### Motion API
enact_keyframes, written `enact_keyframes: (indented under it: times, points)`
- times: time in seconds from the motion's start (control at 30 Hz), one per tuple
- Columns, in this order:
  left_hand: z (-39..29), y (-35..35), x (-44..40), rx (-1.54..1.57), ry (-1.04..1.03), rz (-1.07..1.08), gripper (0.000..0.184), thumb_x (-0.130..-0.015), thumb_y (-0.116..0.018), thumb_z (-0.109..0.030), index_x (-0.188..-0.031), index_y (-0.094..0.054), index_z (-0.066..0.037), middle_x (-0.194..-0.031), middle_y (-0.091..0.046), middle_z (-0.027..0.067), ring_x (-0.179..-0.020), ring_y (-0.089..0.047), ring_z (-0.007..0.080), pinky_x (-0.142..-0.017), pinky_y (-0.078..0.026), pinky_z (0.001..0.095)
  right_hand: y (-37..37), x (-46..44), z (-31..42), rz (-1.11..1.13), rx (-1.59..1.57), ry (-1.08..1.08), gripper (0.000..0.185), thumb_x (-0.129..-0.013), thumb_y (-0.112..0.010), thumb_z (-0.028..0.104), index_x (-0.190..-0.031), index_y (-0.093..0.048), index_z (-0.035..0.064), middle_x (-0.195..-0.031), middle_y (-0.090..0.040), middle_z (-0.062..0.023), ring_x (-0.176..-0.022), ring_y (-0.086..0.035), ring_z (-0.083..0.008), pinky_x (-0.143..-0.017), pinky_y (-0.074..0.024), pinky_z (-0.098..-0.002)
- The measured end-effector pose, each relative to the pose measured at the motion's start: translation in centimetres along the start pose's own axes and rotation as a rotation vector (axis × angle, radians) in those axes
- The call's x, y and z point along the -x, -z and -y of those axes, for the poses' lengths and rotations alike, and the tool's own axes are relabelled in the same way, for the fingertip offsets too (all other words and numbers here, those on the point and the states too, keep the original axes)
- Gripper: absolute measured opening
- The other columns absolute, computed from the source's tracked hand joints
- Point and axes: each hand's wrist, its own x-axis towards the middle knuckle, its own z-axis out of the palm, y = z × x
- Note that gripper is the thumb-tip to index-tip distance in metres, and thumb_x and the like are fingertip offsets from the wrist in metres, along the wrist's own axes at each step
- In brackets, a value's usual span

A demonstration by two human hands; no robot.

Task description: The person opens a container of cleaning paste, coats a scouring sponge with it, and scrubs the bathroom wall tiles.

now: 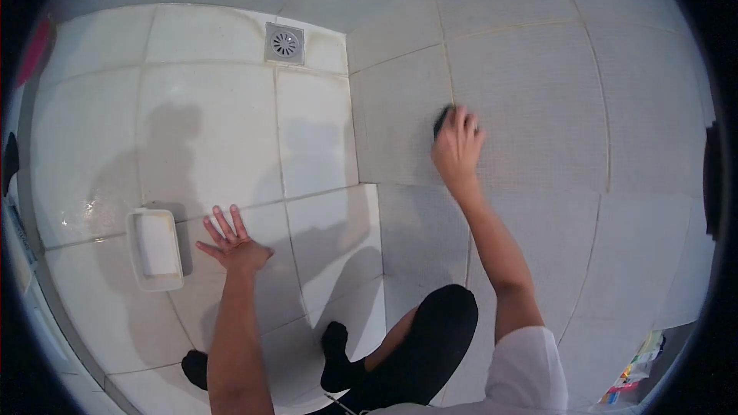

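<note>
My right hand (pixel 459 152) is closed around a small dark scrubber (pixel 440 120), mostly covered by my fingers and slightly blurred. It is against the grey tiled wall (pixel 530 115), near a vertical grout line. My left hand (pixel 237 249) rests on the white tiled floor (pixel 207 138) with its fingers spread and nothing in it. Just left of that hand stands a small white rectangular tub (pixel 177 277) with white contents; what they are I cannot make out.
A square metal floor drain (pixel 284 44) lies in the far corner by the wall. My black-clad knee (pixel 442 323) and dark-socked foot (pixel 336 353) are below. Colourful packages (pixel 638 365) are at the lower right, and a pink object (pixel 34 54) is at the left edge.
</note>
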Motion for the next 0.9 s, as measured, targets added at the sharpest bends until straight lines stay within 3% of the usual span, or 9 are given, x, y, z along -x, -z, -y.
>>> enact_keyframes:
  times: [0.07,0.17,0.23,0.33,0.43,0.57,0.8,0.9]
  points:
    - [0.1,0.0,-0.3,0.017,-0.004,0.068,0.130,-0.063,-0.072,-0.055,-0.142,0.024,-0.017,-0.145,0.033,0.0172,-0.132,0.030,0.0404,-0.098,0.010,0.0701,-0.7,-2.8,0.7,0.014,0.024,-0.043,0.039,-0.075,-0.060,0.013,-0.111,-0.057,-0.0028,-0.118,-0.048,-0.0139,-0.102,-0.048,-0.0294,-0.072,-0.0390,-0.0403]
    - [0.6,-0.4,-0.3,0.017,-0.023,0.017,0.123,-0.065,-0.068,-0.057,-0.145,0.017,-0.017,-0.149,0.025,0.0159,-0.135,0.024,0.0405,-0.099,0.010,0.0688,0.6,-1.6,1.5,-0.052,-0.016,-0.099,0.040,-0.074,-0.061,0.014,-0.110,-0.057,-0.0026,-0.116,-0.048,-0.0134,-0.101,-0.048,-0.0305,-0.072,-0.0385,-0.0426]
    - [0.4,-0.5,-0.3,0.017,-0.012,0.031,0.123,-0.065,-0.068,-0.057,-0.145,0.017,-0.018,-0.148,0.025,0.0159,-0.135,0.024,0.0405,-0.099,0.010,0.0687,3.1,2.3,1.2,0.132,-0.193,-0.229,0.042,-0.075,-0.060,0.017,-0.113,-0.055,-0.0029,-0.120,-0.046,-0.0143,-0.104,-0.047,-0.0314,-0.073,-0.0385,-0.0462]
    - [0.0,0.2,-0.1,0.018,0.007,0.040,0.121,-0.066,-0.067,-0.057,-0.145,0.017,-0.018,-0.148,0.025,0.0158,-0.135,0.024,0.0406,-0.100,0.009,0.0685,2.0,1.7,1.8,0.132,-0.190,-0.295,0.044,-0.077,-0.059,0.018,-0.114,-0.055,-0.0030,-0.124,-0.043,-0.0149,-0.106,-0.047,-0.0330,-0.075,-0.0386,-0.0477]
    - [0.1,0.3,-0.5,0.010,0.019,0.085,0.124,-0.066,-0.068,-0.056,-0.143,0.021,-0.017,-0.146,0.029,0.0172,-0.132,0.029,0.0412,-0.098,0.011,0.0691,-1.4,-4.9,3.0,-0.015,-0.138,-0.319,0.042,-0.079,-0.057,0.020,-0.113,-0.055,-0.0028,-0.127,-0.041,-0.0153,-0.108,-0.046,-0.0338,-0.077,-0.0392,-0.0471]
    - [0.2,-0.3,-1.0,0.016,0.004,0.091,0.128,-0.066,-0.070,-0.055,-0.141,0.026,-0.016,-0.144,0.034,0.0185,-0.129,0.034,0.0416,-0.097,0.012,0.0699,-1.9,-10.1,3.9,-0.001,-0.141,-0.354,0.042,-0.080,-0.056,0.020,-0.116,-0.054,-0.0020,-0.128,-0.040,-0.0156,-0.109,-0.046,-0.0338,-0.079,-0.0403,-0.0480]
    - [0.5,-0.8,-1.0,0.064,-0.037,0.051,0.128,-0.066,-0.070,-0.055,-0.141,0.025,-0.016,-0.144,0.034,0.0179,-0.130,0.033,0.0420,-0.097,0.011,0.0702,2.2,5.4,1.9,0.056,-0.211,-0.350,0.049,-0.073,-0.065,0.022,-0.117,-0.054,0.0013,-0.123,-0.044,-0.0145,-0.106,-0.044,-0.0317,-0.083,-0.0353,-0.0454]
    - [0.5,-0.8,-1.1,0.038,-0.019,0.035,0.128,-0.065,-0.070,-0.055,-0.141,0.024,-0.016,-0.144,0.034,0.0178,-0.131,0.032,0.0416,-0.097,0.011,0.0701,2.1,5.8,1.5,0.009,-0.217,-0.304,0.044,-0.074,-0.063,0.018,-0.113,-0.055,0.0008,-0.118,-0.046,-0.0144,-0.104,-0.045,-0.0313,-0.082,-0.0348,-0.0425]
